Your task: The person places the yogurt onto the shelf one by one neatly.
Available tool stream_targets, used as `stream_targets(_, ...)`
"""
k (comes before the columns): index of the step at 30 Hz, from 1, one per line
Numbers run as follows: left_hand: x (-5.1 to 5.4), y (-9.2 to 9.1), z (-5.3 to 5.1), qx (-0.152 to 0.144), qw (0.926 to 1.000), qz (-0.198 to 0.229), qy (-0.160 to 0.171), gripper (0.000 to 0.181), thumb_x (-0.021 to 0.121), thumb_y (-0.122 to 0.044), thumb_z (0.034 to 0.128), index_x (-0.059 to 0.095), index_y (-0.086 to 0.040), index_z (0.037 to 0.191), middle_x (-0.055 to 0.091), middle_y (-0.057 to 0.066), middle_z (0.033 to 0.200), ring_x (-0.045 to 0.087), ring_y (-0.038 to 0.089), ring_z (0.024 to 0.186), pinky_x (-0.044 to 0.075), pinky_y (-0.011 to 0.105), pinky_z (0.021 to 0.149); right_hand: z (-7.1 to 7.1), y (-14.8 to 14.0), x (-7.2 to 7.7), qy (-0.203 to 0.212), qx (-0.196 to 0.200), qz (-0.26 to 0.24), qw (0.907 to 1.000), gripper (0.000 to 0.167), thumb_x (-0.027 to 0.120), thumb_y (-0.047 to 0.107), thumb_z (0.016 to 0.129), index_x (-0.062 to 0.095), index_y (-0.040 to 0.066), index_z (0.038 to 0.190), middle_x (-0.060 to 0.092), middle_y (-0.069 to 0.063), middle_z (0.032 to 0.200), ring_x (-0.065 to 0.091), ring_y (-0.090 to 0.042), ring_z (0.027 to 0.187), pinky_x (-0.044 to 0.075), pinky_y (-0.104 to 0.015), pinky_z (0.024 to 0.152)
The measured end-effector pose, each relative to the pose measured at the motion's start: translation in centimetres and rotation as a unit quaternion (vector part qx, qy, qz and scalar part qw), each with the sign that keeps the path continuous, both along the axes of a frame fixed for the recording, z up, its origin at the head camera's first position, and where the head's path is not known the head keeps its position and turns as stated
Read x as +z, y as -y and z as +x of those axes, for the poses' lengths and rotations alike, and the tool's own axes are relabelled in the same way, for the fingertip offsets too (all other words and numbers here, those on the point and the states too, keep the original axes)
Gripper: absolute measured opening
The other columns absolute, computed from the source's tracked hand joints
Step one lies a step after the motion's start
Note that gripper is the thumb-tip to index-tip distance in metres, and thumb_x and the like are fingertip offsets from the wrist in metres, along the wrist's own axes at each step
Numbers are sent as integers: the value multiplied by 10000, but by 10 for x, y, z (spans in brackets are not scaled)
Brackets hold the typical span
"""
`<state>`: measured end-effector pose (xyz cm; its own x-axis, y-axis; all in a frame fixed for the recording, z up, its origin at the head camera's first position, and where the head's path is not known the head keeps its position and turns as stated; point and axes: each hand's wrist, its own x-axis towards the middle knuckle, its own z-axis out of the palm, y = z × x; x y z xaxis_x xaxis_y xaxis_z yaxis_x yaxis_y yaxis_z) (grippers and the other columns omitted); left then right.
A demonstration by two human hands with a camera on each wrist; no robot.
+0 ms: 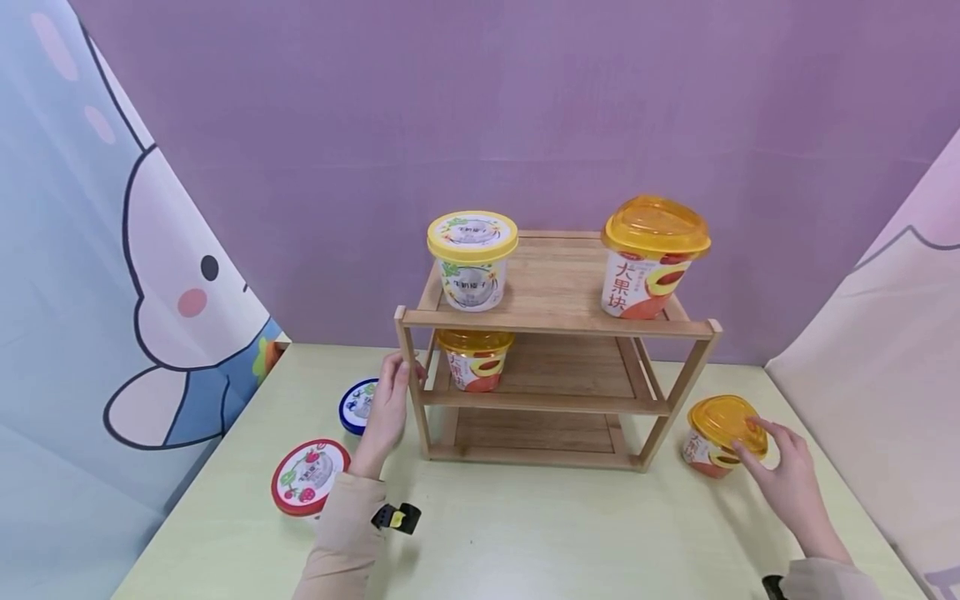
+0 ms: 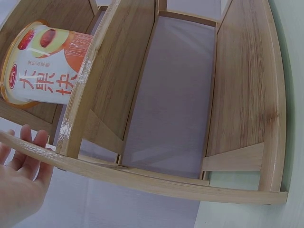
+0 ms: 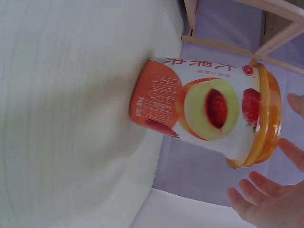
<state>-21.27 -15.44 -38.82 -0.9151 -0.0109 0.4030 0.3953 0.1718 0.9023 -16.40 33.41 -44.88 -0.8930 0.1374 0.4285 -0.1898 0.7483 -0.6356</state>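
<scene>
In the head view, my left hand is at the left front post of a wooden three-tier shelf rack, its fingers passing behind the post and round it. The left wrist view shows the fingertips beyond the post. At the right, my right hand is beside a fruit yogurt cup with an orange dome lid, standing on the table. Thumb and fingers are spread near its lid; the right wrist view shows gaps between them and the lid.
On the top tier stand a yellow-lidded tub and another fruit yogurt cup. A third such cup sits on the middle tier, left. Red-lidded and blue-lidded tubs stand left on the table. A purple curtain hangs behind.
</scene>
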Motion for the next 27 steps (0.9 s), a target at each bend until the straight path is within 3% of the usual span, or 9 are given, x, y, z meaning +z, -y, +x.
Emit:
stream_targets(5, 1, 0, 1, -38, 10000, 67, 29, 298, 252, -183, 983, 365, 27, 1162, 478, 245, 984, 468, 334, 962, 351, 424, 862, 0, -2, -3, 327, -11, -139, 9994, 549, 583, 180, 857, 343, -93, 1268, 301, -366, 1231, 240, -512, 1123, 264, -615, 814)
stream_targets(9, 1, 0, 1, -52, 9999, 66, 77, 299, 250, -188, 984, 360, 19, 1169, 473, 243, 994, 464, 335, 976, 344, 431, 872, -2, -2, -6, 375, -61, -147, 9992, 556, 595, 194, 850, 354, -70, 1275, 313, -332, 1261, 257, -461, 1117, 291, -403, 833)
stream_targets(10, 1, 0, 1, -58, 9999, 60, 84, 300, 248, -190, 984, 357, 19, 1170, 472, 243, 995, 462, 335, 978, 343, 432, 873, -2, -2, -6, 385, -50, -192, 9991, 559, 598, 193, 848, 353, -68, 1277, 310, -328, 1269, 253, -460, 1123, 293, -401, 850)
stream_targets(12, 1, 0, 1, -47, 9999, 35, 89, 300, 248, -193, 984, 354, 17, 1171, 472, 235, 996, 461, 329, 980, 343, 431, 874, -3, -2, -7, 428, -26, -264, 9987, 576, 601, 192, 846, 338, -67, 1288, 297, -327, 1278, 248, -460, 1127, 304, -411, 880)
stream_targets(16, -1, 1, 0, -25, 10000, 19, 45, 300, 252, -198, 984, 357, 19, 1162, 474, 233, 984, 464, 322, 965, 346, 427, 864, -4, -2, -9, 475, 118, -474, 9977, 604, 600, 159, 844, 294, -91, 1302, 260, -363, 1266, 231, -497, 1122, 286, -626, 826)
stream_targets(27, -1, 1, 0, 1, 10000, -27, 81, 341, 256, -278, 981, 374, -13, 1161, 474, 246, 983, 472, 316, 968, 360, 432, 865, -6, -2, -14, 530, 264, -497, 9970, 656, 619, 122, 827, 246, -110, 1314, 270, -388, 1226, 256, -510, 1092, 306, -644, 780)
